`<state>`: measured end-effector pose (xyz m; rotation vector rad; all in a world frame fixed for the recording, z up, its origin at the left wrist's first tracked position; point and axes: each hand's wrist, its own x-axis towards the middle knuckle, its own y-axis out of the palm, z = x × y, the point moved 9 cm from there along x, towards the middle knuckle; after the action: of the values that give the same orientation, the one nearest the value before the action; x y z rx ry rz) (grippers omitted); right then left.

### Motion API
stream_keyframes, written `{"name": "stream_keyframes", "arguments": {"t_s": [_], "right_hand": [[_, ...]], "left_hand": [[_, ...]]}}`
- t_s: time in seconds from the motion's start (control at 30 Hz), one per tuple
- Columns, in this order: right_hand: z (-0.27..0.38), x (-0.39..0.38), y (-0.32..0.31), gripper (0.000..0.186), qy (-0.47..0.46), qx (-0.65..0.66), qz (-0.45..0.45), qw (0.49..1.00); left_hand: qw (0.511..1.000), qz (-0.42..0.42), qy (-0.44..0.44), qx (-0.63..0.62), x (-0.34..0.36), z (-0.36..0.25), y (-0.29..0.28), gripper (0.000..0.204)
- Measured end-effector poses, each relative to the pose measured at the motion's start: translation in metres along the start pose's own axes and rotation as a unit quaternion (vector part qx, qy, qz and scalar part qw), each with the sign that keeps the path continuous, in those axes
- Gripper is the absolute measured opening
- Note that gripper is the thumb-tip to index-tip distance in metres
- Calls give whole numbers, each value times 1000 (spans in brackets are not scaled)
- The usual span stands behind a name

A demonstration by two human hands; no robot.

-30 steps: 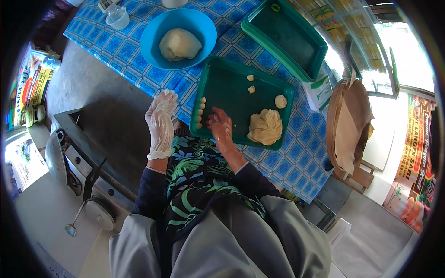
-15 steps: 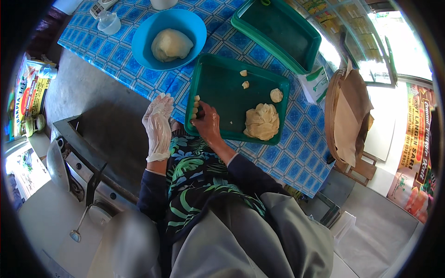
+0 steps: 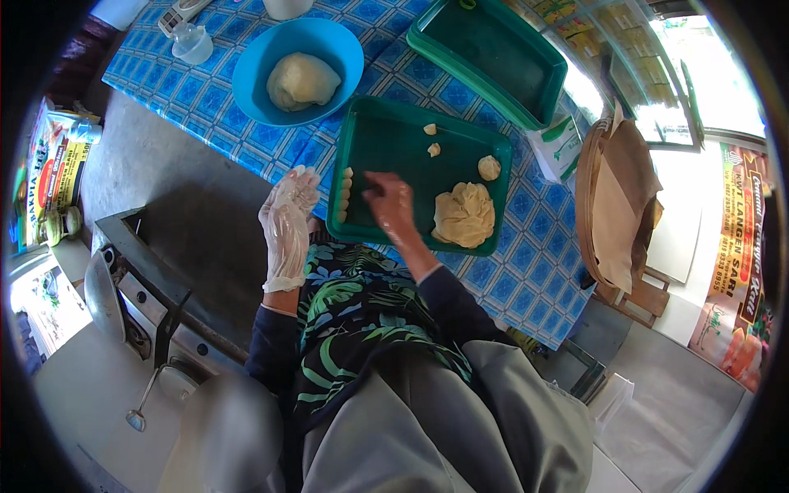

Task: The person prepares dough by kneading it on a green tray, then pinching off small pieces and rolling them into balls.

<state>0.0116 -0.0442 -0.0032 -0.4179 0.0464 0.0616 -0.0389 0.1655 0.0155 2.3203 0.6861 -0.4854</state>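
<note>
The right hand (image 3: 393, 205), bare, is above the green rectangular plastic tray (image 3: 394, 140), just right of a row of small pale dough balls (image 3: 344, 195) set along the tray's left edge. Its fingers are bent; whether the grip pinches anything cannot be told. The left hand (image 3: 288, 222), in a translucent plastic glove, is raised outside the tray's near left corner; its fingers are close together, and whether its grip holds anything cannot be told.

A large, creased, pale yellow dough mound (image 3: 464, 215) occupies the tray's near right corner. A smaller round dough lump (image 3: 489, 168) lies beyond it by the right edge. Two small dough pieces (image 3: 434, 150) lie toward the far edge.

The tray sits at the near edge of the bench (image 3: 534, 255), covered in blue-and-white checked sheeting. Crowding it at the far left is a round blue plastic bowl (image 3: 246, 70) holding a smooth whitish dough mass (image 3: 302, 82). A clear plastic cup (image 3: 192, 45) stands farther left. Stacked green plastic trays (image 3: 493, 62) lie close behind the far right corner; a white-and-green packet (image 3: 560, 149) is just beside them. A round brown tray with brown paper (image 3: 620, 205) blocks the bench's right side.
</note>
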Motion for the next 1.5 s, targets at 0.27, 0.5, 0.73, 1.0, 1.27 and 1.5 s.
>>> {"name": "stream_keyframes", "arguments": {"t_s": [0.27,0.5,0.73,1.0,1.27,1.5], "right_hand": [[-9,-46,-54,6,-187,-239,114,946],[-12,-17,-124,6,-86,-162,-59,981],[-65,41,-197,10,42,-224,26,973],[-55,38,-180,11,72,-170,165,969],[-10,1,-180,13,-240,-304,92,917],[-30,-20,-204,8,219,6,91,971]], "left_hand": [[989,111,-80,45,-12,26,48,37],[980,145,-111,79,-25,56,87,33],[905,347,-243,45,-69,146,149,44],[880,334,-336,31,-86,186,189,36],[883,314,-349,-1,-73,223,194,33],[901,330,-249,128,-68,222,201,27]]}}
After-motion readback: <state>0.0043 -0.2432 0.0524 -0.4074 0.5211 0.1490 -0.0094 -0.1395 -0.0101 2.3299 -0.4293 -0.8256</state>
